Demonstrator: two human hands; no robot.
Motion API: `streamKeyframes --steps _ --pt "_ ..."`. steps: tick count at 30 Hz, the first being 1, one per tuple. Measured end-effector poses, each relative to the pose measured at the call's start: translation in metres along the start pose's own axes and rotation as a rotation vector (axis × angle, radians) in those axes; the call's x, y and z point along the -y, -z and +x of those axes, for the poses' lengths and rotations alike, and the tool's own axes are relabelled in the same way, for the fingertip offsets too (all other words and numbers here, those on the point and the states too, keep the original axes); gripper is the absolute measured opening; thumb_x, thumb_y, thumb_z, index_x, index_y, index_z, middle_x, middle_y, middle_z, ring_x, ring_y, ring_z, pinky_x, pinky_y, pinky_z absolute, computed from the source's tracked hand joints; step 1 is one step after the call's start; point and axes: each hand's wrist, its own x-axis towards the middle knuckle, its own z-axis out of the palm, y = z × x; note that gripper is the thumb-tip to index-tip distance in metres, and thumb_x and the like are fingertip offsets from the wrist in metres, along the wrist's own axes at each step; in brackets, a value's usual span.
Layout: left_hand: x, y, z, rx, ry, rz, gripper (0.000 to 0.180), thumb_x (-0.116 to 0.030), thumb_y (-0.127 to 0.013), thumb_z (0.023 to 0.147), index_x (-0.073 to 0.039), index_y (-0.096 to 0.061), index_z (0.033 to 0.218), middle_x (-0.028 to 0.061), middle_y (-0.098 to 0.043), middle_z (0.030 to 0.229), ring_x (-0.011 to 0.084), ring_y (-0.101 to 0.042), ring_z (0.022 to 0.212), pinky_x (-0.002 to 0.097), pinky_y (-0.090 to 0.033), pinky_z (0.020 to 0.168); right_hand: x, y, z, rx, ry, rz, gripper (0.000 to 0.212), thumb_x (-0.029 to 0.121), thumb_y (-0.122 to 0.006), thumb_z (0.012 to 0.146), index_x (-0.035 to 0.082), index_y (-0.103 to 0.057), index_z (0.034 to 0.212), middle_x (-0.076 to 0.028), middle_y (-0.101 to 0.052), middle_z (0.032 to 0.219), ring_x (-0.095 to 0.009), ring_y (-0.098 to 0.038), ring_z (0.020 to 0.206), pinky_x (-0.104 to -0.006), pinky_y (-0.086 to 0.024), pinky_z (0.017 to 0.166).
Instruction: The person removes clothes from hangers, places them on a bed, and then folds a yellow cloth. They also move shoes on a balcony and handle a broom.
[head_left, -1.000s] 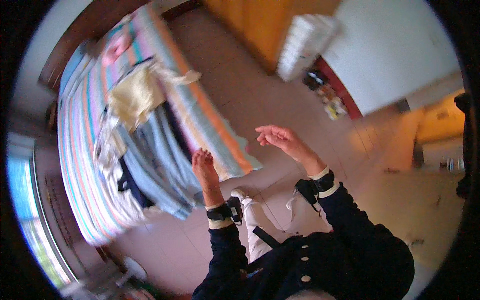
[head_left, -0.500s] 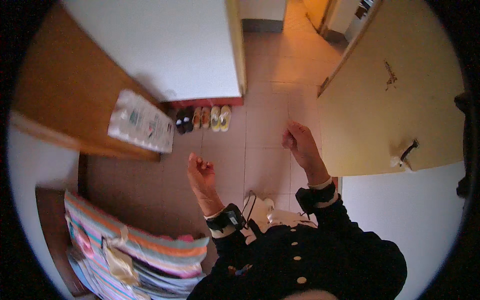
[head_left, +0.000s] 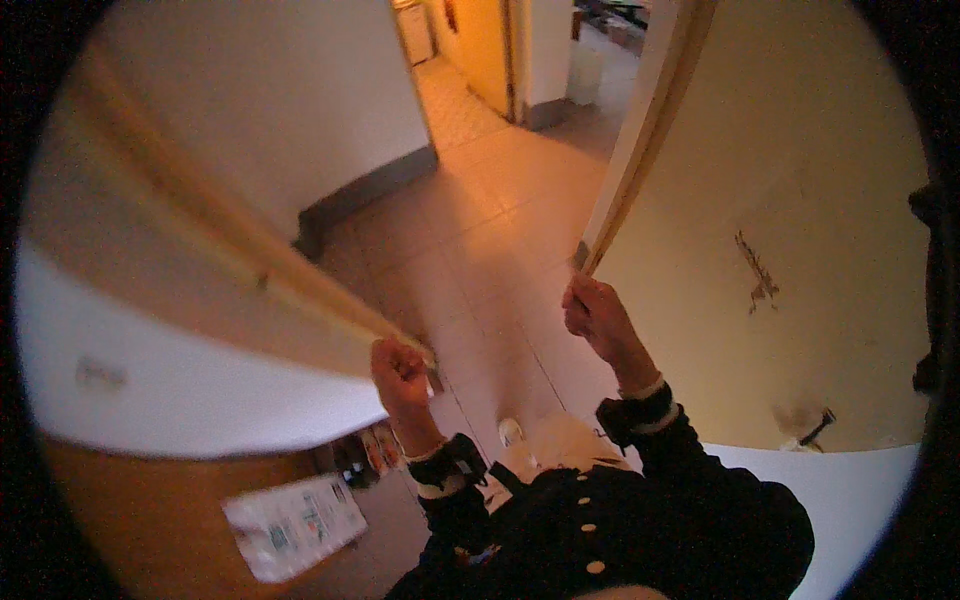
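Observation:
My left hand (head_left: 402, 378) is held up in front of me with the fingers curled in. Behind it in the picture runs the wooden door frame edge (head_left: 262, 270); I see no grip on it. My right hand (head_left: 597, 312) is likewise curled closed, and nothing shows in it. It overlaps the foot of the right-hand door frame in the picture, beside the cream door (head_left: 810, 230). Both wrists wear black straps over dark sleeves. Below the hands, my light trousers and one pale shoe (head_left: 511, 432) show on the tiled floor.
A doorway opens ahead onto the tiled floor (head_left: 480, 230), with a warmly lit room beyond. The cream door carries a dark handle (head_left: 817, 428). At lower left, a white plastic package (head_left: 298, 525) lies on brown wood, near shoes (head_left: 378, 450) by the wall.
I have moved forward and turned toward the doorway. The package and shoes have shifted down the view, and the striped cloth pile has left it. My left fingers are curled tighter.

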Motion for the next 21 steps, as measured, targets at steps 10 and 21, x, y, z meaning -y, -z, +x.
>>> streamKeyframes --steps 10,21 --pt "0.097 -0.224 0.351 0.466 0.278 0.245 0.03 -0.01 -0.058 0.083 -0.016 -0.036 0.063 -0.0058 -0.028 0.055 0.006 -0.024 0.046 0.023 -0.023 0.045 0.07 0.067 0.307 -0.271 0.237 0.093 0.039 0.037 -0.046 0.092 0.006 -0.045 0.068 0.005 -0.028 0.049 -0.007 -0.025 0.042 -0.022 -0.025 0.04" --pt "0.184 -0.352 0.696 0.206 0.371 0.029 0.032 -0.01 -0.057 0.083 -0.016 -0.036 0.06 -0.006 -0.027 0.052 0.0052 -0.023 0.043 0.0226 -0.023 0.042 0.177 0.199 0.626 -0.506 0.294 0.156 0.033 0.032 -0.042 0.093 0.009 -0.049 0.07 0.005 -0.03 0.046 -0.006 -0.027 0.04 -0.0231 -0.031 0.043"
